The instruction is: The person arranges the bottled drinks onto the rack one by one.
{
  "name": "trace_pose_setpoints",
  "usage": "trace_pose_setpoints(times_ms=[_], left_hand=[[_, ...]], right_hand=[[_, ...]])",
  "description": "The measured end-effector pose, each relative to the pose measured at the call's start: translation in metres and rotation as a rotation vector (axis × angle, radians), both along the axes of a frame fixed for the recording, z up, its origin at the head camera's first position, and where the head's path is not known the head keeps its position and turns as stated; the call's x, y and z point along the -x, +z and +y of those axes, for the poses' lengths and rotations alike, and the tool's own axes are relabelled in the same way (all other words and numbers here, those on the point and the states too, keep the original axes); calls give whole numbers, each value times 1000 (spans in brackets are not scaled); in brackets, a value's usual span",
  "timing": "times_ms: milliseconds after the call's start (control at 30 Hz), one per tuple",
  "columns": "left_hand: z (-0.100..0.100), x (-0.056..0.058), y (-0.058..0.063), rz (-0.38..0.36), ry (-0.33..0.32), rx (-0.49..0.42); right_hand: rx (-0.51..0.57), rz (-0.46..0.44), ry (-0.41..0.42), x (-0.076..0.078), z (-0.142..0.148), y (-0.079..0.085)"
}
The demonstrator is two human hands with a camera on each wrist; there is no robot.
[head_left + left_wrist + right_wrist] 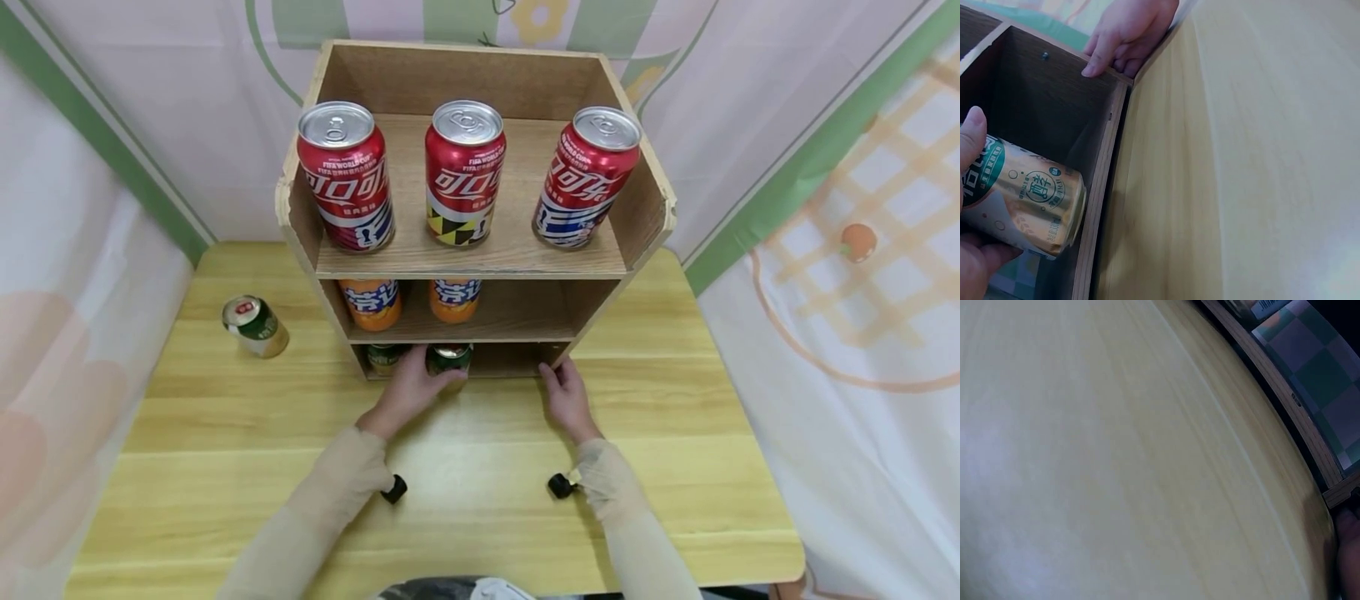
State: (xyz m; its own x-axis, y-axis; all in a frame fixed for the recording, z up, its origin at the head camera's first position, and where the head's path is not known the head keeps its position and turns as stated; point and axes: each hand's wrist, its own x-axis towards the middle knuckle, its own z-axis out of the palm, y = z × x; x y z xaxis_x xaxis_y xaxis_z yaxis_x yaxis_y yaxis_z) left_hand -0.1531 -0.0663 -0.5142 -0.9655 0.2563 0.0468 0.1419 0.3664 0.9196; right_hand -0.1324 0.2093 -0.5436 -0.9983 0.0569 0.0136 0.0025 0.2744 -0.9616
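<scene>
My left hand (pixel 408 392) grips a green and gold drink can (pixel 1029 194) in the bottom tier of a wooden shelf unit (pixel 472 273). In the left wrist view the thumb lies over the can, with fingers below it, and the can's base is close to the shelf's front edge. Left of it on the same tier stands a matching can (pixel 384 358), partly hidden by the hand and the board above. My right hand (pixel 567 402) holds the lower right side panel, thumb at its front edge and fingers outside; only a bit shows in the right wrist view.
Three red cola cans (pixel 462 179) stand spaced out on the top tier. Two orange cans (pixel 454 302) stand at the left and middle of the second tier. Another green and gold can (pixel 257 327) stands on the wooden table (pixel 480 467), left of the unit. Patterned cloth (pixel 825 250) surrounds the table.
</scene>
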Motion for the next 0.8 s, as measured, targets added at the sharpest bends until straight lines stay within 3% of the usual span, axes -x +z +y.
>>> trace_pose_setpoints(times_ms=[267,633,800], left_hand=[[4,9,-4,58,9,31],[6,16,-7,84,21,20],[6,18,-8,73,-5,23]], right_hand=[[-7,10,3,0,-2,1],[-14,19,-14,0,-3,1],[-3,25,-14,0,-1,-1]])
